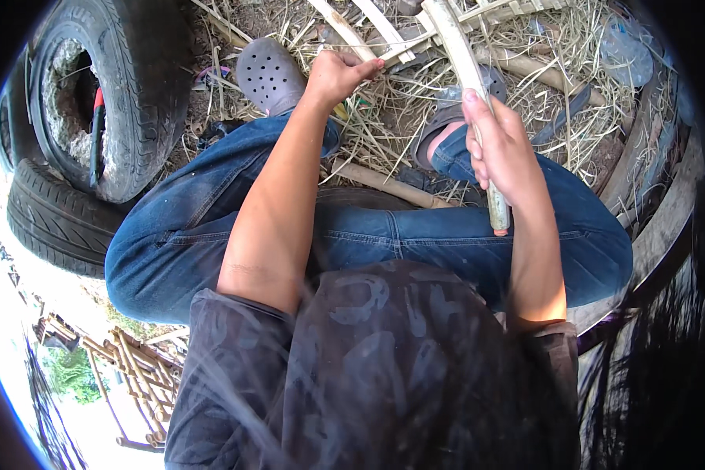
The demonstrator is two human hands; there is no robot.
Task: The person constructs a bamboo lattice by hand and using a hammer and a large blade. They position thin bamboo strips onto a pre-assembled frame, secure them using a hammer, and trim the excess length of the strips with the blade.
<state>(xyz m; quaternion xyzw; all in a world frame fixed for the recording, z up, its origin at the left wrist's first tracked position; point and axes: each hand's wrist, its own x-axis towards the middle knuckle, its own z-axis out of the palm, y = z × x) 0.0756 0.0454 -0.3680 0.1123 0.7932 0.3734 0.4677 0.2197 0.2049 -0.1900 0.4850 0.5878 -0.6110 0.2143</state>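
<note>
- The right hand [505, 149] is closed around a long pale tool [460, 59]; its long axis is directed away from the body, far end leaned left, butt over the jeans [368, 231].
- The left hand [341, 78] is closed, seemingly on a pale slat [341, 27], angled forward-left.

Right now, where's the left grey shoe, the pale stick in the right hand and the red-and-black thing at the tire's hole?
Left grey shoe [270, 77], head view: its holed top.
Pale stick [460, 56], head view: its upper length.
Red-and-black thing [96, 138], head view: its middle.
</note>
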